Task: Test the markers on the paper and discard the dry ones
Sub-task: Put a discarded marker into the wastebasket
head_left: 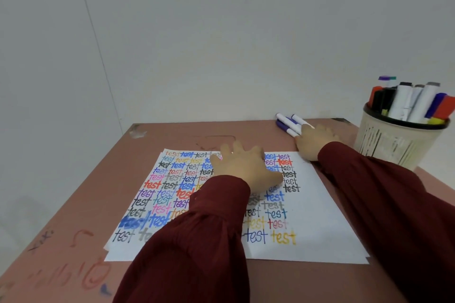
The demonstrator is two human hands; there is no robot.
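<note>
A white sheet of paper (325,224) lies on the brown table (73,204), covered with the word "test" in many colours. My left hand (243,167) rests flat on the upper part of the paper, fingers spread. My right hand (316,141) lies beyond the paper's top right corner, its fingertips touching a small group of purple and white markers (286,122) lying near the table's far edge. Whether it grips any of them is hidden by the hand.
A beige cup (391,145) full of several markers stands at the right, beside the table edge. A white wall rises right behind the table. The tabletop bears old pen scribbles at the front left (96,275).
</note>
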